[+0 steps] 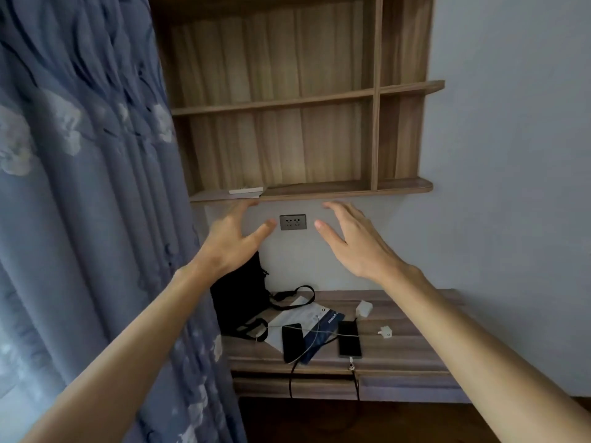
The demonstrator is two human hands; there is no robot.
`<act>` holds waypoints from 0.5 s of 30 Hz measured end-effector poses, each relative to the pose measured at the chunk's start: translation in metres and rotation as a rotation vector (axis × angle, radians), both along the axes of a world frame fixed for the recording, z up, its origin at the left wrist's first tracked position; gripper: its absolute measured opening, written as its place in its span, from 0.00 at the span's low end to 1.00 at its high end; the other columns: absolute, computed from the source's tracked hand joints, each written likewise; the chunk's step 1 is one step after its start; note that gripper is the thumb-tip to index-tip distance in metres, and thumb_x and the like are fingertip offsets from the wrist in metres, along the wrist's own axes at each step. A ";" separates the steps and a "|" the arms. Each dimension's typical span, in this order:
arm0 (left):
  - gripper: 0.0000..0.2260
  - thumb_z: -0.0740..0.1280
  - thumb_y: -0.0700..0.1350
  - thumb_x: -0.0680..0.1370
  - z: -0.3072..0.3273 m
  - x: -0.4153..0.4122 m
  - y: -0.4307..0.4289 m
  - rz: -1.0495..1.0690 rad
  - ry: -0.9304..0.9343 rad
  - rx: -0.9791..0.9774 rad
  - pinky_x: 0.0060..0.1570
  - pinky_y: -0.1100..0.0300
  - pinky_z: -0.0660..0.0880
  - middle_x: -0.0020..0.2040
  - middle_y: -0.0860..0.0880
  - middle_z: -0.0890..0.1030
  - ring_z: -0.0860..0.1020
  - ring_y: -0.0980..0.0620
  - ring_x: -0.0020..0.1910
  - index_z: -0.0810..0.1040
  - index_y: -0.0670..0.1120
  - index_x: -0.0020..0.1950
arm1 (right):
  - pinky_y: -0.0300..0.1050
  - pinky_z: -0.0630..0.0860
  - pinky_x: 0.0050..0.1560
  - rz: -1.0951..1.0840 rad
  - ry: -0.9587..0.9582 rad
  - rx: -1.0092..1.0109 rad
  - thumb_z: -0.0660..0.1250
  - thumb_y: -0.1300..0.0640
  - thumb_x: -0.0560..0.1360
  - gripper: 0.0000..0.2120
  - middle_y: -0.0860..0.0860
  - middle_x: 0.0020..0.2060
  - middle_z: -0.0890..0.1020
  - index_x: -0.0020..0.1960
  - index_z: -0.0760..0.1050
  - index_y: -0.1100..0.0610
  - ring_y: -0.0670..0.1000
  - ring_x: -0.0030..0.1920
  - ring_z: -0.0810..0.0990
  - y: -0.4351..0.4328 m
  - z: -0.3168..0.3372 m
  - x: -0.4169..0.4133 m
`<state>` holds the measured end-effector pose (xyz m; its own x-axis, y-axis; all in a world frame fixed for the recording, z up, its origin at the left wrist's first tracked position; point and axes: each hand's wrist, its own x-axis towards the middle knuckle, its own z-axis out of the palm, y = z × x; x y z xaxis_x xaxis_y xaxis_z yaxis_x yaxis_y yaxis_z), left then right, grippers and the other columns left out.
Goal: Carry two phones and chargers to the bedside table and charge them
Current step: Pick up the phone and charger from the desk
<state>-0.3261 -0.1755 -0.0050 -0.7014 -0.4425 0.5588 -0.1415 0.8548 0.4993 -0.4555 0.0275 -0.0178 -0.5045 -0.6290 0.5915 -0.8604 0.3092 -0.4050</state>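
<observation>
I see my left hand [233, 238] and right hand [355, 241] raised, fingers spread wide and holding nothing, either side of the dark grey wall socket [293, 222] under the wooden wall shelf [345, 188]. Below, on the grey-brown wooden bedside table [415, 350], the left black phone [292, 342] lies on a blue-and-white leaflet [323, 327]. The right black phone [349, 338] is just beside it. The larger white charger plug [364, 308] and smaller white charger plug [386, 332] lie near. A black bag [238, 298] stands beside the blue floral curtain [89, 187].

Bedside table [409, 350]: matt wood-grain. Wall shelf [319, 100]: same matt wood. Two phones [292, 342] [349, 338]: glossy black glass. Chargers [364, 309] [386, 332]: smooth white plastic. Curtain [80, 187]: blue printed cloth. Bag [238, 302]: black fabric.
</observation>
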 end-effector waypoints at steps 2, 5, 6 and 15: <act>0.27 0.67 0.60 0.78 -0.005 -0.019 -0.019 -0.007 0.010 -0.001 0.62 0.62 0.63 0.73 0.47 0.73 0.71 0.47 0.70 0.70 0.50 0.73 | 0.51 0.62 0.73 0.004 -0.007 -0.009 0.55 0.45 0.83 0.25 0.54 0.74 0.68 0.76 0.62 0.56 0.55 0.73 0.66 -0.020 -0.002 -0.016; 0.28 0.67 0.60 0.78 -0.006 -0.049 -0.049 -0.034 0.002 0.017 0.65 0.59 0.63 0.74 0.47 0.71 0.69 0.48 0.71 0.68 0.50 0.75 | 0.48 0.61 0.72 -0.008 -0.020 -0.020 0.55 0.44 0.83 0.25 0.53 0.73 0.68 0.75 0.63 0.55 0.54 0.73 0.65 -0.053 -0.003 -0.039; 0.28 0.67 0.60 0.78 -0.005 -0.059 -0.059 -0.046 0.002 0.022 0.65 0.59 0.63 0.74 0.47 0.71 0.69 0.48 0.72 0.68 0.50 0.75 | 0.47 0.61 0.72 -0.012 -0.019 -0.019 0.54 0.43 0.83 0.25 0.53 0.73 0.68 0.75 0.63 0.55 0.54 0.73 0.65 -0.065 -0.002 -0.046; 0.28 0.68 0.58 0.78 -0.021 -0.131 -0.148 -0.128 -0.029 0.006 0.72 0.51 0.65 0.74 0.46 0.71 0.69 0.47 0.72 0.68 0.48 0.75 | 0.47 0.62 0.70 -0.045 0.008 0.005 0.55 0.47 0.84 0.23 0.56 0.71 0.71 0.75 0.64 0.56 0.56 0.70 0.68 -0.160 -0.009 -0.105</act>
<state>-0.4568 -0.3233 -0.0257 -0.7682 -0.3516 0.5350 -0.0459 0.8638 0.5017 -0.5601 -0.1326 -0.0265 -0.5272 -0.6089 0.5927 -0.8491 0.3496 -0.3961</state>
